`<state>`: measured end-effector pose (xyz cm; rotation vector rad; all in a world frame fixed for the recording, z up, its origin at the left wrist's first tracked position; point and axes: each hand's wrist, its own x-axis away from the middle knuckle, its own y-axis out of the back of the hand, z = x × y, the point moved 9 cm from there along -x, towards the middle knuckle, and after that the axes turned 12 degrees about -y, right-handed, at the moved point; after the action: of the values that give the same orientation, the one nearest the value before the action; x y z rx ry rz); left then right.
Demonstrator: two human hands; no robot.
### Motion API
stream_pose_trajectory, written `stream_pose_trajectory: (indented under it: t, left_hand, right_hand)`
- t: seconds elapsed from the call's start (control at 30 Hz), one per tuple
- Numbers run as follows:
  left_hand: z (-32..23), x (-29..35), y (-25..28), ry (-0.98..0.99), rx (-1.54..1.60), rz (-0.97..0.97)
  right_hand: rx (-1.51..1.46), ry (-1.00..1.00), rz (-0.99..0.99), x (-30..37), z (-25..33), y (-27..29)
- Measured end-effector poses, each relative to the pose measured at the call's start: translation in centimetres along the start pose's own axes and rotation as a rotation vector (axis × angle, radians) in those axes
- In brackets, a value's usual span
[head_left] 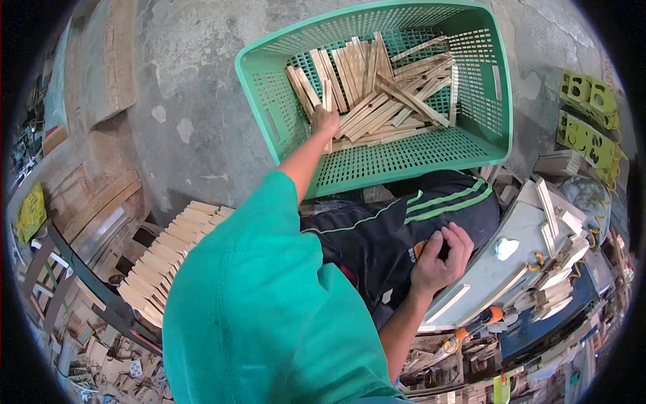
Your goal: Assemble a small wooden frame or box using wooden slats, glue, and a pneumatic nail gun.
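Inside a large green plastic basket (404, 172), my left hand (326, 123) is closed around a narrow pale wooden strip (327, 94). The strip sticks out above and below the fingers. More wooden strips (356, 67) lie in the basket, some side by side along the far wall. Others (397, 111) are heaped crosswise to the right of that hand. Over my thigh, in dark trousers with green stripes (444, 210), hovers or rests my right hand (444, 261); contact cannot be made out. Its fingers are loosely curled, with a gap to the thumb and nothing visible between them.
Stacked wooden pieces (161, 259) stand at my left. On the right, a grey surface (481, 269) bears loose strips and a white lump (506, 248), with an orange-and-black power tool (479, 322) near its edge. Yellow-green stencilled blocks (589, 138) sit at far right.
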<state>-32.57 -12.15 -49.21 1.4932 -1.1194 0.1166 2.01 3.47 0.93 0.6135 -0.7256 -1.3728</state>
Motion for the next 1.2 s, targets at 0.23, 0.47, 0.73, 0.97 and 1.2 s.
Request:
stream_pose_trajectory:
  t: [0.23,0.47,0.73,0.97,1.2]
  left_hand:
    - [-17.1,3.9,4.0,-0.159,0.214,0.062]
    - [-12.4,-2.5,6.6,0.392,0.221,-0.315]
    - [-11.1,-5.0,5.9,0.472,0.177,-0.171]
    - [-10.7,-3.0,8.9,0.404,0.306,-0.259]
    - [-22.8,4.6,10.3,-0.071,1.982,0.802]
  right_hand:
    - [0.152,-0.062,-0.07,-0.3,-1.2,1.0]
    - [0.171,-0.079,-0.048,-0.8,-1.3,0.6]
    - [0.18,-0.117,-0.042,-1.1,-1.7,0.4]
    - [0.157,-0.105,-0.04,-1.2,-0.9,0.4]
    - [0.084,-0.135,0.003,-3.3,0.9,0.4]
